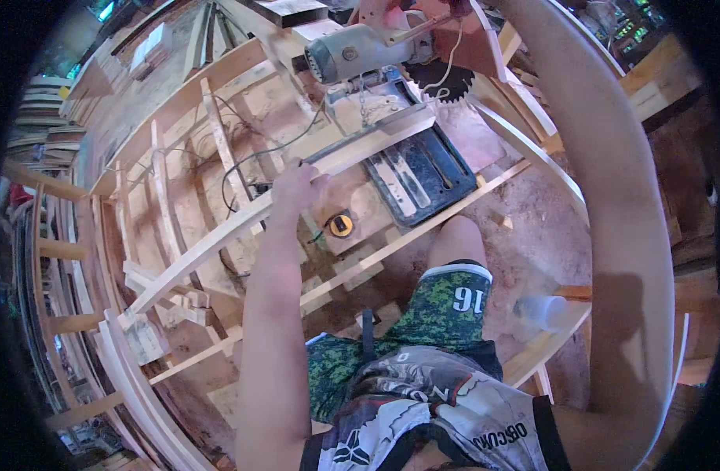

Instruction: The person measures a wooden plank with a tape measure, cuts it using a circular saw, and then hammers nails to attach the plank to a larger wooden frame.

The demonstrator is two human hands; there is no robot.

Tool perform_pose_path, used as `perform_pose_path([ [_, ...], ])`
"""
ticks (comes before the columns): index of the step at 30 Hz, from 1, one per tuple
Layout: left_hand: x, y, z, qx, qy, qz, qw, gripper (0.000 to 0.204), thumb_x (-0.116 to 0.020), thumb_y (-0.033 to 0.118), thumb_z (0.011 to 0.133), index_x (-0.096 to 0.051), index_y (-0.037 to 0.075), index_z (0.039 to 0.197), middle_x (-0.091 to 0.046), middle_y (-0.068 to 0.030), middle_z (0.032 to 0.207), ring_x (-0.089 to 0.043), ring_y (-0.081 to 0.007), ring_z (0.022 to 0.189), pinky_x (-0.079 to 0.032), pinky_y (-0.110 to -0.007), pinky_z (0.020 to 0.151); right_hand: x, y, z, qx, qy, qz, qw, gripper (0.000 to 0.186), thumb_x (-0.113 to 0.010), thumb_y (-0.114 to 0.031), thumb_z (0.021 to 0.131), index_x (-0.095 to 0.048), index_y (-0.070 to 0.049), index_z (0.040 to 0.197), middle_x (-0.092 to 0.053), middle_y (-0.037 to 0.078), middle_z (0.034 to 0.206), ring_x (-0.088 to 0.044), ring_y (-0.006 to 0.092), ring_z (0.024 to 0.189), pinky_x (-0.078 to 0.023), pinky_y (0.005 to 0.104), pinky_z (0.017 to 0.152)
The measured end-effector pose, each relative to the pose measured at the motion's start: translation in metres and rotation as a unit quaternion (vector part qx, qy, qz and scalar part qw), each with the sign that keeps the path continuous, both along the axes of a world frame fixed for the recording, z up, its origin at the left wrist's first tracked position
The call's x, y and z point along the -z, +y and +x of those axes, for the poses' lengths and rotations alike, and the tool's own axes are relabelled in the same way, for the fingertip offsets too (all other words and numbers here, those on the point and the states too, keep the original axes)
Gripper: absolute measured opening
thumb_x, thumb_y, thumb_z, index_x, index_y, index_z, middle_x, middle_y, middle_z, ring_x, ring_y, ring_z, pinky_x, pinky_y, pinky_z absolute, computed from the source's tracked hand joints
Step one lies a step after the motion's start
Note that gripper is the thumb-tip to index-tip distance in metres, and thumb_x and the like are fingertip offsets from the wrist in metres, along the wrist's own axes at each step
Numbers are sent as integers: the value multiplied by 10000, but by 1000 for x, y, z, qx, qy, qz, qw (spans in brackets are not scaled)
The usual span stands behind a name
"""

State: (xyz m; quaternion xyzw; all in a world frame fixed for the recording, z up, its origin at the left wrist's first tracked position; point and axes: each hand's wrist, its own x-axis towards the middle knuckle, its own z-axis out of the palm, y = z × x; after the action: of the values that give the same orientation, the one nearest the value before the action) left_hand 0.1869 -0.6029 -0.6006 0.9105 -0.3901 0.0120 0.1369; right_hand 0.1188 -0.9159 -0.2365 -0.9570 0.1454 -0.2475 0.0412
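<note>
My left hand (297,184) is closed on a long pale wooden batten (207,247), which runs diagonally across the black base (422,180) of a mitre saw. My right hand (459,8), partly cropped at the top, grips the saw handle (444,12). Below it are the grey motor housing (336,59), the red guard (477,43) and the dark toothed blade (446,85), just beyond the batten's far end. A yellow tape measure (341,225) lies right of my left forearm, near the saw base.
A wooden frame with several crossbars (160,196) and a loose dark cable (234,173) lie left of the saw. Stacked long boards (61,133) line the left side. My knee is at the frame's near rail (383,247). A translucent container (540,312) sits low on the right.
</note>
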Motion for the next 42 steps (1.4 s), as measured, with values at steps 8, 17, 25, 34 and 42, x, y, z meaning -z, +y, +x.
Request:
perform_pose_path([
  [8, -18, -4, -9, -23, 34, 64, 997, 430, -636, 515, 874, -751, 110, 962, -617, -157, 1100, -664, -331, 964, -532, -456, 857, -7, -24, 20, -113, 264, 505, 814, 165, -589, -116, 847, -673, 23, 876, -702, 132, 748, -673, 216, 576, -579, 349, 519],
  [17, -18, -3, -14, -50, 45, 75, 995, 486, -616, 543, 884, -748, 84, 975, -620, -137, 1137, -663, -308, 1001, -521, -441, 897, 13, -36, 1, -119, 172, 537, 817, 195, -584, -139, 860, -664, 31, 914, -700, 122, 758, -679, 204, 603, -584, 342, 533],
  [25, -16, -5, -12, -43, 8, 49, 998, 497, -655, 535, 850, -743, 49, 909, -628, -156, 1113, -675, -361, 941, -538, -470, 831, 28, -36, -17, -129, 97, 551, 819, 207, -584, -153, 861, -663, 29, 920, -697, 117, 754, -677, 197, 602, -581, 335, 529],
  [34, -17, -10, -13, -60, 30, 107, 992, 500, -599, 557, 891, -750, 97, 1015, -614, -137, 1135, -655, -343, 995, -512, -460, 893, 37, -26, -28, -137, 58, 552, 820, 221, -583, -170, 863, -662, 26, 928, -694, 111, 749, -674, 190, 600, -577, 326, 524],
  [42, -7, -8, -13, -46, -6, 85, 995, 529, -613, 563, 879, -749, 76, 1034, -621, -144, 1099, -669, -343, 959, -527, -463, 865, 43, -18, -32, -141, 43, 551, 821, 233, -583, -185, 864, -661, 24, 934, -692, 106, 745, -672, 183, 599, -574, 318, 520],
])
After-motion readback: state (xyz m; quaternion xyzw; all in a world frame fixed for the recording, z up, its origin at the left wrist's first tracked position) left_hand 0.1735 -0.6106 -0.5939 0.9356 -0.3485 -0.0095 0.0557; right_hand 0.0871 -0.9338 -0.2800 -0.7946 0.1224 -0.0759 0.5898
